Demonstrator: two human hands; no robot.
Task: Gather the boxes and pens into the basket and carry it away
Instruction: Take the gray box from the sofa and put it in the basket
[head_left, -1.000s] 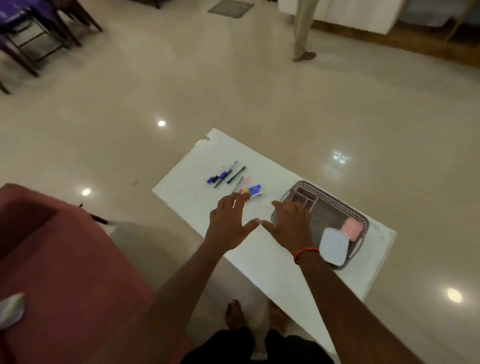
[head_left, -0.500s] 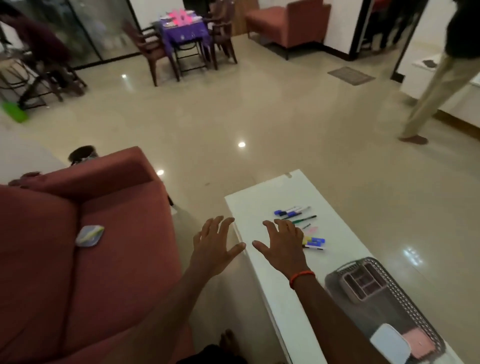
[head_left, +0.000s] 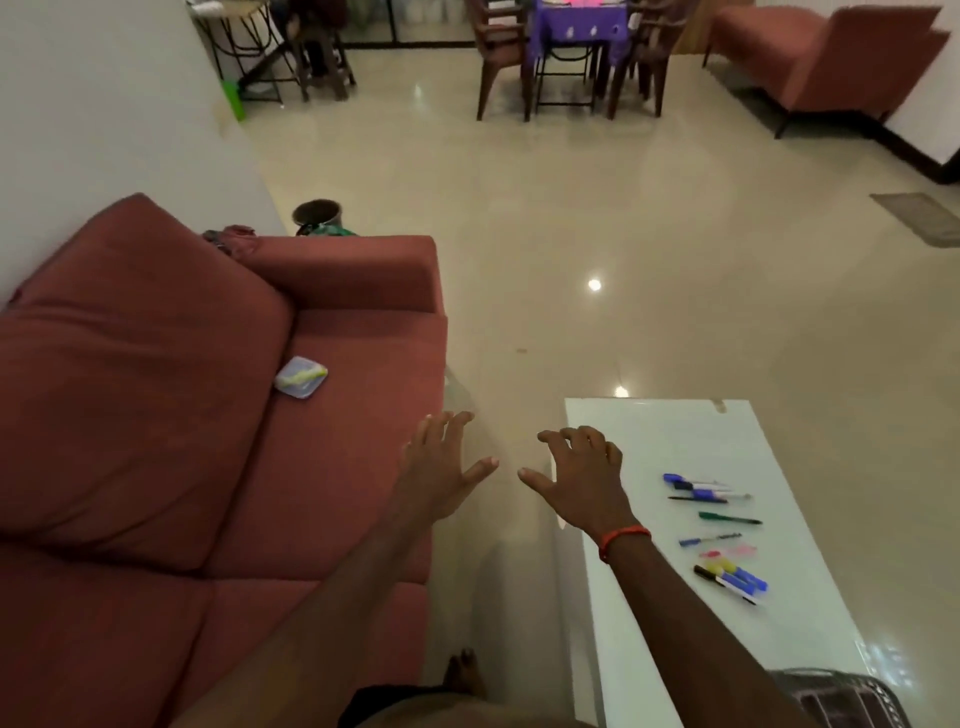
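Several pens (head_left: 716, 530) lie scattered on the white table (head_left: 649, 431), blue, green, black and pink ones. The dark woven basket (head_left: 852, 699) shows only its near corner at the bottom right; its contents are out of view. A small clear box with a yellow-green patch (head_left: 301, 376) lies on the sofa seat. My left hand (head_left: 441, 467) hovers with spread fingers over the sofa's edge and holds nothing. My right hand (head_left: 582, 480), with a red wrist thread, hovers with loosely bent fingers over the table's left edge, left of the pens.
A red sofa (head_left: 156, 415) fills the left. A dark pot (head_left: 318, 214) stands behind its armrest. Chairs around a purple-clothed table (head_left: 569, 47) stand at the far end, with a red armchair (head_left: 826, 57) at the top right. Glossy floor lies between.
The view has swung left from the table to the sofa. Both hands moved left with it, away from the basket and pens. The standing person has left the view.
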